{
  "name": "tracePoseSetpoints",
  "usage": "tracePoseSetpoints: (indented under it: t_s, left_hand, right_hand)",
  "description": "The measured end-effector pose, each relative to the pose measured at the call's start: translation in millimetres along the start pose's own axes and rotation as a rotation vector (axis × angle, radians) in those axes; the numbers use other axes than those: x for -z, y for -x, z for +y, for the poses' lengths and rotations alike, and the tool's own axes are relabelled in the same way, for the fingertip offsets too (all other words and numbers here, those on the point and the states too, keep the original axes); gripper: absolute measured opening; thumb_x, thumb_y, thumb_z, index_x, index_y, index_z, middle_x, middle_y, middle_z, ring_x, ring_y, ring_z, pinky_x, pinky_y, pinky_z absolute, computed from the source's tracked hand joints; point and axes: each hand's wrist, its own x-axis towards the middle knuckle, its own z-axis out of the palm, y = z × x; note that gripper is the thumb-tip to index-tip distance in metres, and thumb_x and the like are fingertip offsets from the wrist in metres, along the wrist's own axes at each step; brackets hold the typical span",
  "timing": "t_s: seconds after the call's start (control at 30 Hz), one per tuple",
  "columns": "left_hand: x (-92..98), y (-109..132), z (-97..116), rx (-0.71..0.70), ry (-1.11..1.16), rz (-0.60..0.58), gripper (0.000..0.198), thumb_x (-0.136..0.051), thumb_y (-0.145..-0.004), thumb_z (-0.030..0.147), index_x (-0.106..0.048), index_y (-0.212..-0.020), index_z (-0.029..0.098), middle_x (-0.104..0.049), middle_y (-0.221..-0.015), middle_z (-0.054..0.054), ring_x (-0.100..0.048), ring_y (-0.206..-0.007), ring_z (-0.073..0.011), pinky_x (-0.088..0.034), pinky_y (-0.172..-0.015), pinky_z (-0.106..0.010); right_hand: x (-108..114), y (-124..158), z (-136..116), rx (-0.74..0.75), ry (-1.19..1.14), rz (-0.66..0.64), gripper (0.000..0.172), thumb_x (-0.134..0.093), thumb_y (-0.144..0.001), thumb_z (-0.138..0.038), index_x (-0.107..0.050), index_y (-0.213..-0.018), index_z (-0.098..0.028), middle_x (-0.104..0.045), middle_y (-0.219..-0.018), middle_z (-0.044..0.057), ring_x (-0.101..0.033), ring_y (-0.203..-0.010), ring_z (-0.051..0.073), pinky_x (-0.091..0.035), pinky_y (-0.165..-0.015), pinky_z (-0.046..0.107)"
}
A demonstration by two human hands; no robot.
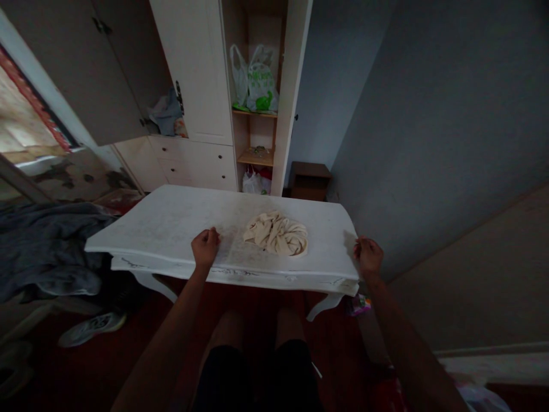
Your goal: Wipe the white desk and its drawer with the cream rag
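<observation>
A crumpled cream-coloured cloth point(278, 233), perhaps a garment, lies bunched on the white table point(171, 220), right of the table's middle. My left hand point(206, 247) is closed in a loose fist over the front part of the table, to the left of the cloth and apart from it. Near the table's right end, my right hand point(369, 256) is also closed, fingers curled in. Nothing shows in either hand. Whether the hands touch the tabletop I cannot tell.
Behind the table stands a white wardrobe point(197, 74) with open doors; plastic bags point(261, 86) sit on its shelf. A small brown cabinet point(309, 178) is at the back right. Dark grey clothing point(51, 246) is heaped at left, above a shoe point(92, 329). A grey wall borders the right side.
</observation>
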Motion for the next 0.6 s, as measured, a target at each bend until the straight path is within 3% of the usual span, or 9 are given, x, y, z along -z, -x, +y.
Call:
tracePoseSetpoints:
  t_s: [0.13,0.27,0.33,0.43,0.53,0.6]
  left_hand:
    - [2.7,5,8,0.055,0.102,0.104,0.033,-0.049,-0.085,0.040,-0.057,-0.062,0.019,-0.050,-0.051,0.002,-0.048,-0.050,-0.0117,-0.039,-0.049,-0.023]
    - [10.0,34,15,0.089,0.162,0.159,0.033,-0.047,-0.086,0.041,-0.056,-0.063,0.020,-0.048,-0.050,0.003,-0.044,-0.048,-0.0112,-0.038,-0.048,-0.023]
    - [15.1,58,26,0.054,0.145,0.070,0.034,-0.049,-0.085,0.042,-0.058,-0.061,0.020,-0.048,-0.049,0.002,-0.044,-0.048,-0.0117,-0.038,-0.048,-0.024]
    - [29.5,99,60,-0.024,0.123,-0.085,0.035,-0.053,-0.083,0.043,-0.060,-0.057,0.022,-0.051,-0.049,0.001,-0.047,-0.048,-0.0137,-0.039,-0.048,-0.026]
    - [62.4,145,99,-0.049,0.086,-0.338,0.037,-0.056,-0.083,0.048,-0.063,-0.055,0.026,-0.058,-0.052,-0.001,-0.054,-0.050,-0.0168,-0.045,-0.050,-0.030]
    - [94.3,179,117,-0.078,0.012,-0.447,0.023,-0.061,-0.083,0.047,-0.073,-0.071,0.031,-0.069,-0.070,-0.001,-0.062,-0.060,-0.0180,-0.049,-0.054,-0.030]
  right_hand:
    - [0,1,-3,0.000,0.048,-0.046,0.045,-0.065,-0.074,-0.061,-0.062,-0.069,-0.016,-0.055,-0.051,-0.003,-0.044,-0.037,0.008,-0.033,-0.036,0.022]
    - [-2,-1,0,-0.050,-0.015,-0.090,0.046,-0.070,-0.068,-0.062,-0.063,-0.070,-0.016,-0.055,-0.051,-0.003,-0.045,-0.039,0.008,-0.035,-0.038,0.022]
    - [-2,0,-3,-0.072,-0.109,-0.121,0.046,-0.075,-0.064,-0.060,-0.064,-0.072,-0.017,-0.057,-0.053,-0.003,-0.046,-0.041,0.008,-0.037,-0.040,0.021]
    - [0,7,-24,-0.028,-0.240,-0.179,0.044,-0.081,-0.060,-0.054,-0.066,-0.081,-0.018,-0.061,-0.060,-0.002,-0.051,-0.048,0.008,-0.039,-0.045,0.021]
    - [8,19,-65,0.111,-0.327,-0.213,0.037,-0.081,-0.068,-0.045,-0.067,-0.092,-0.020,-0.063,-0.068,-0.002,-0.054,-0.054,0.009,-0.044,-0.052,0.023]
    - [13,25,-90,0.186,-0.314,-0.175,0.034,-0.076,-0.077,-0.043,-0.067,-0.101,-0.021,-0.065,-0.078,0.001,-0.059,-0.064,0.012,-0.049,-0.059,0.026]
